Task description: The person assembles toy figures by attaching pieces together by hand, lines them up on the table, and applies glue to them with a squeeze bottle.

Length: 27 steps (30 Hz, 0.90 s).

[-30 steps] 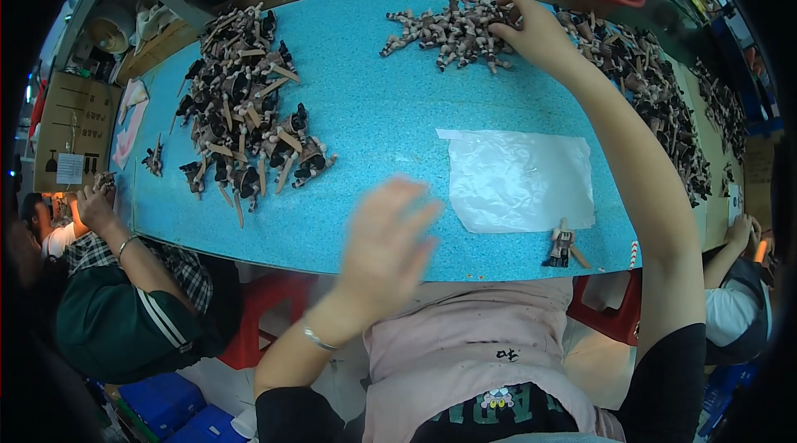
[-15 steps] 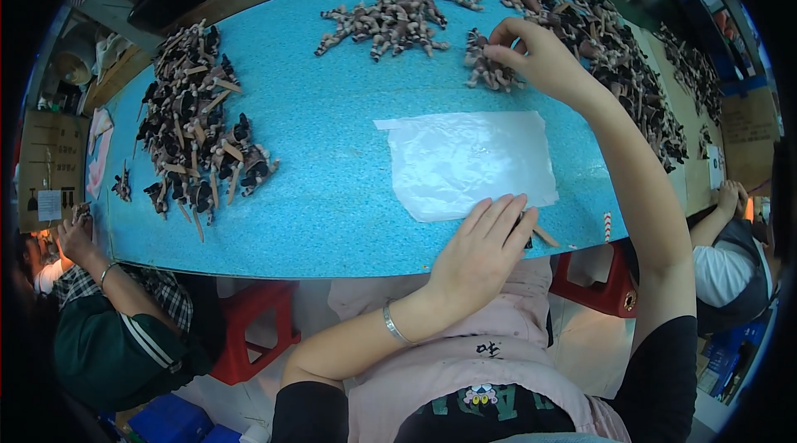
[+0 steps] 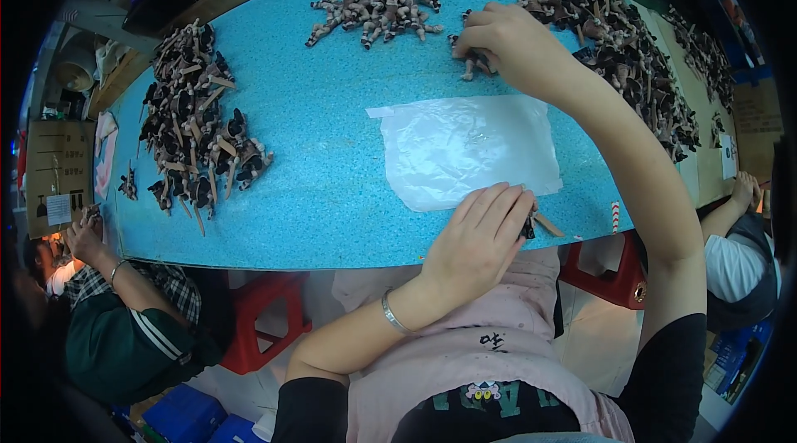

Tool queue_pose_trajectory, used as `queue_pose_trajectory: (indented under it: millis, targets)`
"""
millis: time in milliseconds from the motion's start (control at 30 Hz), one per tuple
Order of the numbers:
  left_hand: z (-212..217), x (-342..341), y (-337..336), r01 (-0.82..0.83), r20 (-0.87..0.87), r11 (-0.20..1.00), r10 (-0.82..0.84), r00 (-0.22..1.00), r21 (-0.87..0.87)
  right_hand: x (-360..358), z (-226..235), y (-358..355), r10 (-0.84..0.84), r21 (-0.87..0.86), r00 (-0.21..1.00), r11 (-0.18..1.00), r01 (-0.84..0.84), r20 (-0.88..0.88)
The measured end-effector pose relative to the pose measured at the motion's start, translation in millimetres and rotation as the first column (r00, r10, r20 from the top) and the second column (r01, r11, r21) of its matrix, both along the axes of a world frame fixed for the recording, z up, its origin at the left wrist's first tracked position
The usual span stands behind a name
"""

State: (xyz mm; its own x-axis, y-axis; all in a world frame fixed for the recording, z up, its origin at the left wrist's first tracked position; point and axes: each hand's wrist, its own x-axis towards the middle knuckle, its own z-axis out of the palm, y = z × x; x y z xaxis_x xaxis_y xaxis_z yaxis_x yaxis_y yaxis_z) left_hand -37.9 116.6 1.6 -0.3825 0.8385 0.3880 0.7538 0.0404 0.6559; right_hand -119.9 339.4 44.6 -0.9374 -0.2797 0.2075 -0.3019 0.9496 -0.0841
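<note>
My left hand (image 3: 475, 245) lies at the table's near edge, its fingers pressed together over a small dark figurine (image 3: 529, 228). From beside the fingertips a flat tan strip (image 3: 549, 225) sticks out; most of the figurine is hidden under the hand. My right hand (image 3: 516, 46) reaches across the far right, thumb and fingers closed on small beige figurines (image 3: 473, 68) there. How many it grips cannot be made out. Between both hands, a crinkled, whitish translucent sheet (image 3: 465, 152) is laid on the blue tabletop (image 3: 320, 186).
A heap of beige figurines (image 3: 386, 7) lies at the far middle. Dark figurines with tan strips pile up at left (image 3: 187, 119) and right (image 3: 635, 61). Co-workers' hands show at the left edge (image 3: 87, 239) and right edge (image 3: 745, 190). Red stools (image 3: 264, 323) stand below the table.
My right hand has shifted slightly left and turned down over the small figurines, covering more of them. My left hand stays over the dark figurine. The view has tilted a little.
</note>
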Motion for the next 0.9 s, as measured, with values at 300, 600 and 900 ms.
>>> queue_pose_trajectory:
  millis: [300, 600, 900]
  targets:
    - [-2, -2, 0, 0.016, -0.031, 1.000, -0.016, 0.999, 0.010, -12, -17, -28, 0.057, -0.170, 0.996, 0.983, -0.067, -0.068]
    - [-7, -1, 0, 0.014, -0.031, 1.000, -0.013, 0.999, 0.021, 19, -6, -39, -0.091, -0.614, 0.995, 0.788, 0.042, -0.048]
    - [-9, -2, 2, 0.000, -0.062, 1.000, -0.001, 0.998, -0.017, 78, -3, -30, -0.212, -0.526, 0.953, 0.798, 0.296, 0.215]
